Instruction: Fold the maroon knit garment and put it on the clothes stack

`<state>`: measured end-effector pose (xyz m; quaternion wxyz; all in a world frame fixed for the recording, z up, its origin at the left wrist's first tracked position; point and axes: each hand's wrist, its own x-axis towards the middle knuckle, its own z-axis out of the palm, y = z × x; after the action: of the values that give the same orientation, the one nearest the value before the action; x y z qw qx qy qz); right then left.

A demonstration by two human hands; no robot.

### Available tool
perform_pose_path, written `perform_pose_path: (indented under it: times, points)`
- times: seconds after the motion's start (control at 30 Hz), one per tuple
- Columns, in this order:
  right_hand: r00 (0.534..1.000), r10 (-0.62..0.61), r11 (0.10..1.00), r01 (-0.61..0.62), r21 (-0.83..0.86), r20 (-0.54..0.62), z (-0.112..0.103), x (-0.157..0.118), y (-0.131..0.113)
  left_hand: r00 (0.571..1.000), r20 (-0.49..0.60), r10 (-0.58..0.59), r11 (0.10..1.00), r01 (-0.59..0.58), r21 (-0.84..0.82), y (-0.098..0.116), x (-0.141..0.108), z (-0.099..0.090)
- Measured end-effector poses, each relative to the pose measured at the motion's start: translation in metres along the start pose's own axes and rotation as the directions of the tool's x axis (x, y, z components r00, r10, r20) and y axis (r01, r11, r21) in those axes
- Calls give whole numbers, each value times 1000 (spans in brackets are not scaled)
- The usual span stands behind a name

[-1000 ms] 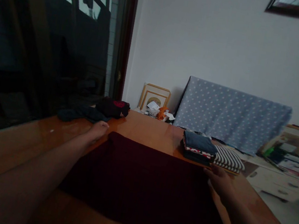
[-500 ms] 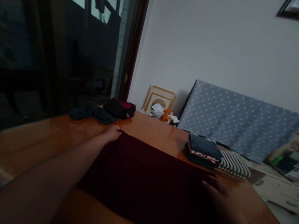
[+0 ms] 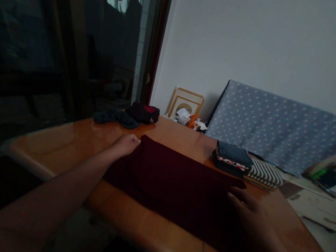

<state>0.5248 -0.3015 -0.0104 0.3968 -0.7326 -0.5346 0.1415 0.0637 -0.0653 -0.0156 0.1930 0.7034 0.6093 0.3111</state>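
Observation:
A dark maroon garment point(image 3: 176, 177) lies spread flat across the wooden table point(image 3: 153, 227), its near edge close to the table's front. Its exact kind cannot be told. At its far left corner my left hand point(image 3: 127, 144) is closed, fingers pinched on the cloth's edge. Over the right part of the garment rests my right hand point(image 3: 246, 207), fingers apart and touching the cloth near its far right corner. The garment's lower right portion is dark and partly covered by my right forearm.
Folded clothes point(image 3: 234, 155) and a striped folded garment point(image 3: 263, 174) are stacked at the right back. Crumpled dark clothes point(image 3: 143, 113) lie at the far left. Behind stand a polka-dot cloth cover point(image 3: 281, 126), picture frames point(image 3: 187, 99) and a white drawer unit point(image 3: 321, 210).
The view has shifted, showing more of the table's front edge. The garment lies a little flatter, with its near edge farther from me. My hands stay at its two sides.

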Motion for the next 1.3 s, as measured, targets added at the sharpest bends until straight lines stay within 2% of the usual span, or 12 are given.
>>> perform_pose_path:
  times: [0.13,0.33,0.5,0.63,0.8,0.9,0.97,1.03,1.1,1.17,1.23,1.3]
  points:
    - [999,-17,998,19,66,-33,5,-30,-11,992,91,82,994,-88,65,-3,-48,-9]
    - [998,-70,997,70,35,-3,15,-71,-3,996,89,23,977,-42,210,5,-92,-8]
    - [962,-220,962,242,-131,163,19,-97,-13,997,76,-34,965,13,261,19,-107,-5]
    - [940,-268,918,315,-241,209,22,-102,-25,998,55,-23,974,10,224,28,-111,2]
    - [960,-269,948,279,-155,84,21,-96,-17,998,29,-60,998,61,-12,28,-106,7]
    - [958,-279,946,285,-153,61,16,-97,-12,997,12,-76,996,75,56,28,-110,0]
    - [947,-284,922,312,-227,147,13,-101,-13,999,-53,8,983,2,181,31,-118,-7]
    - [939,-276,897,329,-295,206,11,-106,-19,979,-84,185,955,-159,251,40,-131,-13]
    - [937,-277,882,335,-331,212,11,-109,-28,925,27,378,896,-374,239,50,-145,-15]
    - [934,-284,877,343,-335,215,13,-111,-36,839,206,503,828,-537,164,61,-159,-13]
    - [930,-282,880,349,-323,235,17,-109,-40,776,307,551,790,-604,107,68,-169,-7]
    - [932,-270,891,338,-304,242,20,-108,-41,764,331,554,787,-610,90,72,-175,-1]
